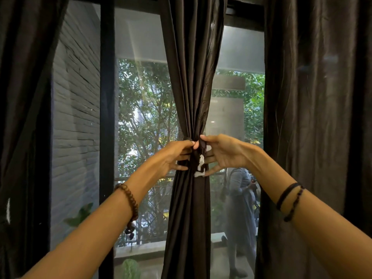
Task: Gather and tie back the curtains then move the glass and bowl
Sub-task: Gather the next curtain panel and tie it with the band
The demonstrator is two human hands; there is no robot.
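A dark brown curtain (193, 81) hangs in the middle of the window, bunched tight at hand height. A dark tie-back band (198, 152) with a white tag wraps the bunch. My left hand (173, 156) pinches the band from the left between thumb and forefinger. From the right, my right hand (223, 154) pinches the band's other end, its lower fingers spread against the cloth. Two more dark curtains hang loose: a left curtain (22, 117) and a right curtain (314, 107). No glass or bowl is in view.
Behind the curtains is a black-framed window (106, 117) with trees and a grey brick wall outside. The right pane holds a reflection of a standing person (239, 208). Green plant leaves (80, 215) show low on the left.
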